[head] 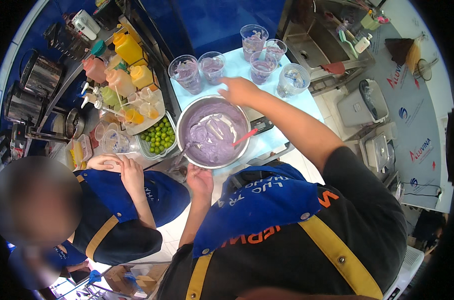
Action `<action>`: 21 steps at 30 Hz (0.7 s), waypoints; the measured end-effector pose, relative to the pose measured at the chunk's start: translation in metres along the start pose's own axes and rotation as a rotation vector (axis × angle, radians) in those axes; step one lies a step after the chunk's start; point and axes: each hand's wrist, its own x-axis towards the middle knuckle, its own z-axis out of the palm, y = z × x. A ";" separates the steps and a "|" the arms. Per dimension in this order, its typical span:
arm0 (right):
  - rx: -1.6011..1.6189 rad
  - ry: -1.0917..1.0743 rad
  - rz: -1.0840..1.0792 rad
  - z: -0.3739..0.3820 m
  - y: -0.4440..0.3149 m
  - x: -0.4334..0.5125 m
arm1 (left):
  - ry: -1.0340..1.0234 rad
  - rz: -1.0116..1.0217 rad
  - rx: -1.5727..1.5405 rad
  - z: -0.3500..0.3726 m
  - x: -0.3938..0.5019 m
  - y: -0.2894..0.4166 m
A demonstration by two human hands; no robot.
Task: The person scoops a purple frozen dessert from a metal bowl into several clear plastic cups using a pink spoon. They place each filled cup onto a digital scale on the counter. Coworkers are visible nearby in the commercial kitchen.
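A stainless steel mixing bowl (182, 146) in front of me holds a thick purple mixture (208, 146). My left hand (200, 180) holds the bowl's near side from below, palm up, its fingertips hidden. Above the far rim, my right hand (239, 90) has thumb and fingers apart with nothing visible between them. Its fingertips are beside a clear plastic cup (212, 69) with purple mixture in it. A red-handled spatula (245, 137) rests in the bowl, and a metal utensil (187, 147) leans over its left rim.
Several purple-smeared cups (262, 69) and a stack of clear cups (292, 80) stand on the light-blue tabletop (238, 60). A digital scale (262, 125) sits right of the bowl. Left are a basket of limes (157, 137), squeeze bottles (127, 48) and a co-worker's hands (118, 165).
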 end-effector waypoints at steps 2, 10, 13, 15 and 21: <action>-0.065 -0.055 -0.031 0.012 0.000 0.039 | 0.011 0.003 0.015 0.001 0.002 0.001; 0.084 -0.069 -0.098 0.017 0.037 0.025 | 0.029 0.052 -0.021 0.011 0.004 -0.002; -0.035 -0.222 -0.121 0.003 0.048 -0.018 | 0.025 0.050 -0.052 0.010 0.003 -0.003; -0.145 -0.214 -0.143 -0.001 0.044 -0.049 | -0.005 0.067 -0.046 0.012 0.001 -0.005; -0.197 -0.331 -0.052 -0.001 0.046 -0.100 | 0.047 0.125 -0.033 0.028 -0.003 -0.018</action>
